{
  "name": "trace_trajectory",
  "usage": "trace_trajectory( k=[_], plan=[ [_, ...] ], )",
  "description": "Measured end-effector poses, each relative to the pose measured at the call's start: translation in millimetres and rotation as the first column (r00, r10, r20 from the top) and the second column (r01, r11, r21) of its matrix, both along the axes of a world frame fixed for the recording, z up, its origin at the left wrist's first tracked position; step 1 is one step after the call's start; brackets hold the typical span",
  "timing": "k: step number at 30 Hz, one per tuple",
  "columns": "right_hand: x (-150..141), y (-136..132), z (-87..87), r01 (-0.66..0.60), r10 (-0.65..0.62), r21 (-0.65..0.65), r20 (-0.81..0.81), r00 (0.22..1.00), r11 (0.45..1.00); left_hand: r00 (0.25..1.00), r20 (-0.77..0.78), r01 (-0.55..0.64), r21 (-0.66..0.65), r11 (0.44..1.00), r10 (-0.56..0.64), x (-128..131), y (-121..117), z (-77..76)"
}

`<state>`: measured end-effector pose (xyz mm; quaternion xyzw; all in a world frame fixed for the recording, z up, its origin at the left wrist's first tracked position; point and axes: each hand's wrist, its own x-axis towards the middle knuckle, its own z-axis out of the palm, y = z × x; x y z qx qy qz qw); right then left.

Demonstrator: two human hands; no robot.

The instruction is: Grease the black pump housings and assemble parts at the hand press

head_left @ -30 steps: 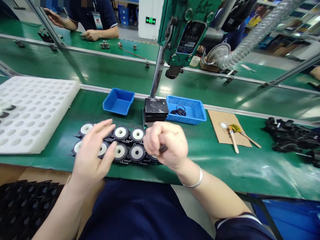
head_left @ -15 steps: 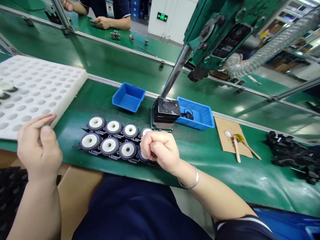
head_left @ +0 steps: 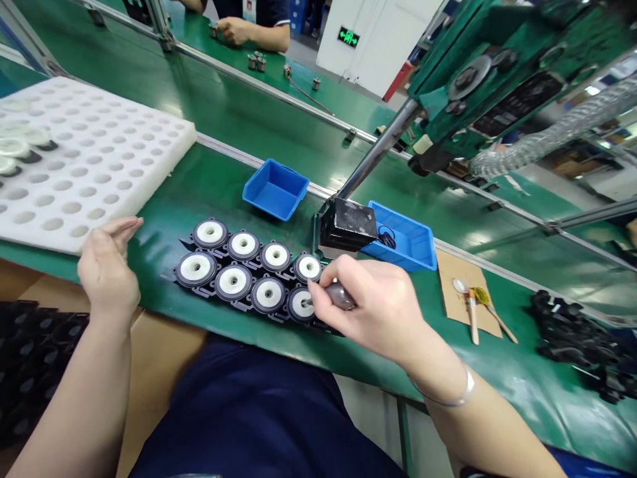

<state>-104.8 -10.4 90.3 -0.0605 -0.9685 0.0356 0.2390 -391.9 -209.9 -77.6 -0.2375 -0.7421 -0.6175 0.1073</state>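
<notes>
My right hand [head_left: 378,305] is closed around a small tool with a dark, rounded, shiny handle [head_left: 341,296]. The tool's shaft is mostly hidden by my fingers, and its tip seems to be at the centre of the white disc [head_left: 300,305] at the right end of the front row. Two rows of black round parts [head_left: 269,294], each with a white disc and a centre hole, lie on the green bench. My left hand [head_left: 110,265] hovers, fingers stretched out, by the corner of the white foam tray [head_left: 144,159], holding nothing.
Behind the rows stand a blue bin [head_left: 275,192] and a blue tray [head_left: 411,242] with black rings. Between them is the press base [head_left: 348,224]. To the right, brushes [head_left: 472,315] lie on cardboard [head_left: 448,285], beside a black parts pile [head_left: 572,338]. A co-worker's hand [head_left: 233,30] is across the bench.
My right hand has turned from a fist to a pinch-like grip that shows the tool handle. The view has shifted, and my left hand stays open near the foam tray.
</notes>
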Motion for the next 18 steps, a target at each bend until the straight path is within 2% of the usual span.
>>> trace_trajectory(
  k=[2, 5, 7, 9, 13, 18],
  plan=[
    [-3, -1, 18.9, -0.008, 0.006, -0.047, -0.039, 0.999, 0.999, 1.000, 0.030, -0.008, 0.120, 0.993, 0.004, -2, 1, -2.4],
    [-12, -3, 33.0, 0.017, -0.028, -0.117, -0.089, 0.996, 0.993, 0.997, 0.079, -0.005, 0.082, 0.997, -0.001, -2, 2, -1.8],
    [-22, -5, 27.9, -0.003, -0.012, -0.142, -0.107, 0.994, 0.990, 0.995, 0.100, 0.000, 0.039, 0.999, -0.004, -1, 2, 0.0],
    [-34, -6, 14.0, -0.057, 0.043, -0.140, -0.104, 0.994, 0.988, 0.995, 0.103, 0.005, 0.020, 1.000, -0.007, 1, 1, 2.0],
    [-51, -7, -12.4, -0.115, 0.111, -0.049, -0.071, 0.991, 0.992, 0.994, 0.104, 0.023, 0.000, 1.000, -0.023, 4, 0, 5.1],
    [-56, -10, -16.9, -0.115, 0.114, 0.043, 0.026, 0.993, 0.992, 0.994, 0.098, 0.037, 0.015, 0.999, -0.038, 6, -1, 6.3]
  ],
)
